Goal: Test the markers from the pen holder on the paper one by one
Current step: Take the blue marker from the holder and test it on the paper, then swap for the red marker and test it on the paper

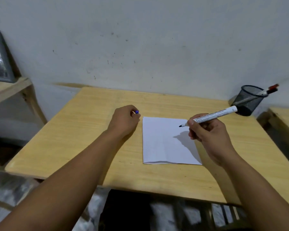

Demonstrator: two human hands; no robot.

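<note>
Head view: an uncapped marker poised over the blank paper, its cap held off to the side.

The right hand (208, 137) has its fingers (193, 132) closed around the white marker (212, 116) in a writing grip, dark tip angled down just above the paper (163, 147), probably so the first test stroke can be made. The left hand (123, 121) rests on the desk (73, 139) just left of the sheet, its fingers curled shut on a blue cap (137, 112) (likely kept there for recapping). The sheet lies flat, white and unmarked, with faint creases. A black mesh pen holder (247, 102) stands at the far right corner, with at least two more markers (270, 90) leaning out of it, red and dark capped.
</note>
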